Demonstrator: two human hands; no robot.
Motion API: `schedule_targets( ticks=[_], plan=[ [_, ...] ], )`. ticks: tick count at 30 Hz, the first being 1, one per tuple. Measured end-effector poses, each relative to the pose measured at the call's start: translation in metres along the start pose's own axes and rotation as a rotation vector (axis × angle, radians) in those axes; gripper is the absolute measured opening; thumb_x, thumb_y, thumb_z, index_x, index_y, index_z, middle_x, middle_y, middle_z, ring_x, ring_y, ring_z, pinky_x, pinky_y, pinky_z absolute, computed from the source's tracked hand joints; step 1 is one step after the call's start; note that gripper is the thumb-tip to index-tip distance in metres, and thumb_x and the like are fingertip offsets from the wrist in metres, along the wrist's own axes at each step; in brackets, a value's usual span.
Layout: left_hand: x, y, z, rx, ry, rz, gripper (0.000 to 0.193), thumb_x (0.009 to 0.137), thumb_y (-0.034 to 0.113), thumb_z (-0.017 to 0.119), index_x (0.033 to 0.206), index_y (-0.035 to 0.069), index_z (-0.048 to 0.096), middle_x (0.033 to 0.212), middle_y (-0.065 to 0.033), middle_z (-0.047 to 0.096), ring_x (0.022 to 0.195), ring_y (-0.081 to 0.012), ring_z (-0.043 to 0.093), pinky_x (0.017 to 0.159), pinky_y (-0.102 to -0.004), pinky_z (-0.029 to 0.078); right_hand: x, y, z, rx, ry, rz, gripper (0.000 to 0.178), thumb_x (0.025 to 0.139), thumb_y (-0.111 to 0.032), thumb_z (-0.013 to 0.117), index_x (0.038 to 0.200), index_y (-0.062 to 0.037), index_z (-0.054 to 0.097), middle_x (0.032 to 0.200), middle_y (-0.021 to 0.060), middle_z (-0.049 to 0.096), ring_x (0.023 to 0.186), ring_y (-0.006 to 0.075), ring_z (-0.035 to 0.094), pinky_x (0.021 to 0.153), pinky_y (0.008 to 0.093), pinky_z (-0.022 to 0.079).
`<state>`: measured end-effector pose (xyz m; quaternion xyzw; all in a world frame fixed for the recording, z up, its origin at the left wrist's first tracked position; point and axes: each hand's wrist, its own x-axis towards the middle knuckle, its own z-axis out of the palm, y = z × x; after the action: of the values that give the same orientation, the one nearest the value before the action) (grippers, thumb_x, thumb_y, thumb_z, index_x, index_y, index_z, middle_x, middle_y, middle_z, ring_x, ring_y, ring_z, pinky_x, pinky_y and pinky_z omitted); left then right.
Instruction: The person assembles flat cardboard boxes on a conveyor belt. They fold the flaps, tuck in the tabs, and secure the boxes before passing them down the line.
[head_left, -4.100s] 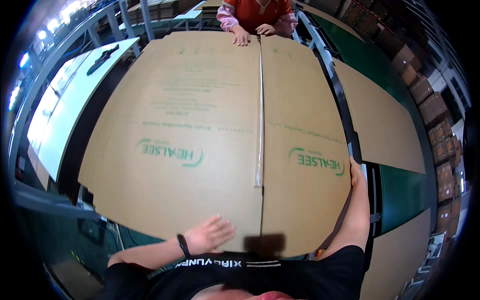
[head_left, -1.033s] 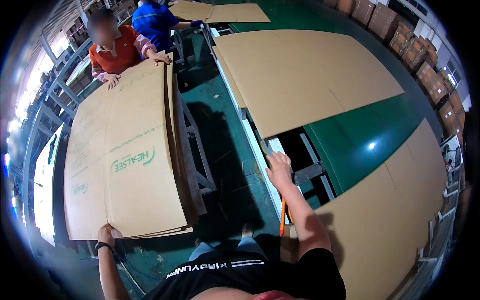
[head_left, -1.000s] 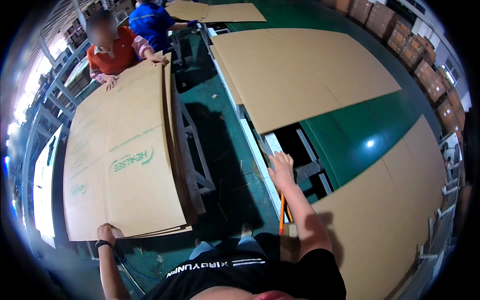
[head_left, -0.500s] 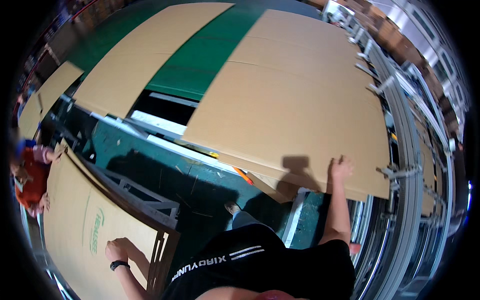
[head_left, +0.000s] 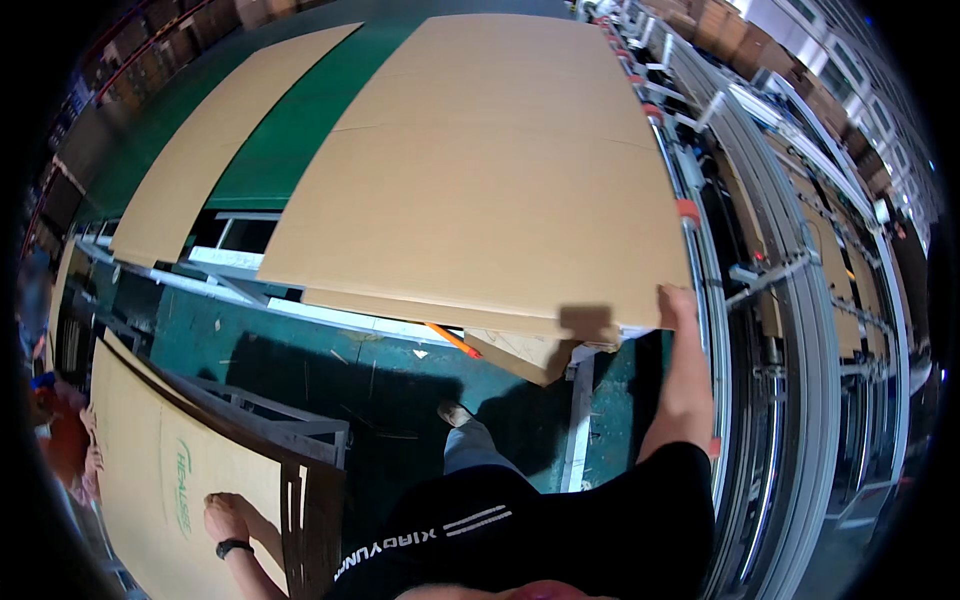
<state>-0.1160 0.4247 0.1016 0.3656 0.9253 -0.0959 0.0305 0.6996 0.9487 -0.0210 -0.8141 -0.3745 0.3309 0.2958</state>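
Observation:
A large brown cardboard sheet lies flat across the table in front of me. At its near right corner is my right hand, its fingers closed on the edge; the fingertips are partly hidden. Lower left stands a stack of cardboard sheets with a green printed mark on the top one. My left hand, with a dark band at the wrist, rests on that top sheet, its fingers curled into a fist. I make out nothing in it.
Another cardboard sheet lies farther left, across a green strip. A metal roller frame with red rollers runs along the right. An orange-handled tool pokes out below the large sheet. A co-worker's hand touches the stack's far left edge.
The large sheet has shifted left, away from the roller frame, uncovering red rollers. My right hand has gone from lying on top of it to its right edge. My left hand stays on the stack.

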Motion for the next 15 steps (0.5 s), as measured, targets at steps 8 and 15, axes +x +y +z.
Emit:
schedule_targets(
  ticks=[8, 15],
  plan=[
    [0.007, -0.047, 0.079, -0.404, 0.192, 0.122, 0.038, 0.094, 0.013, 0.040, 0.122, -0.010, 0.052, 0.130, -0.0252, 0.050, 0.116, -0.0351, 0.053, 0.099, -0.0371, 0.044, 0.004, 0.050, 0.072, -0.258, 0.118, 0.045, 0.051, 0.080, -0.044, 0.059, 0.103, 0.0001, 0.068, 0.108, 0.0212, 0.065, 0.106, 0.0345, 0.060, 0.092, 0.0408, 0.046],
    [0.018, -0.029, 0.044, -1.512, 0.057, -0.153, 0.035, 0.093, 0.011, 0.042, 0.121, -0.006, 0.054, 0.127, -0.0192, 0.052, 0.114, -0.0286, 0.055, 0.095, -0.0354, 0.045, -0.092, -0.026, 0.199, 0.426, -0.408, 0.041, 0.025, 0.079, -0.016, 0.069, 0.099, -0.0035, 0.067, 0.090, 0.0135, 0.068, 0.070, 0.0276, 0.065, 0.054, 0.0366, 0.050]
  ],
)
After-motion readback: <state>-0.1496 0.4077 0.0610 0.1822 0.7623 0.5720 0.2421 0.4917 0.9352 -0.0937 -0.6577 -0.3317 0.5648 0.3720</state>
